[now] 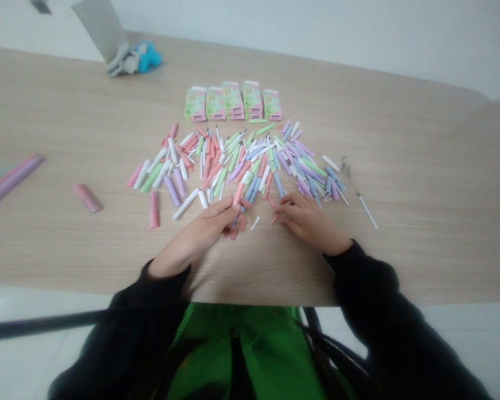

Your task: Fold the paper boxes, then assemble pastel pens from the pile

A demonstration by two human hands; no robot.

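A pink pen part with a pale end [239,193] is held between the fingers of my left hand [216,222], in front of the pile. My right hand [308,219] rests low over the table at the pile's front edge, its fingertips on a small pink piece [274,218]. Between the hands lies a small white piece [255,223]. Beyond them spreads a heap of pen parts [233,161] in pink, white, green, purple and blue.
Small green and pink boxes [232,100] stand in a row behind the heap. Pink, purple and green tubes [14,180] lie at the far left, with a short pink one [87,198] nearer. A grey and blue object [148,57] sits at the back left.
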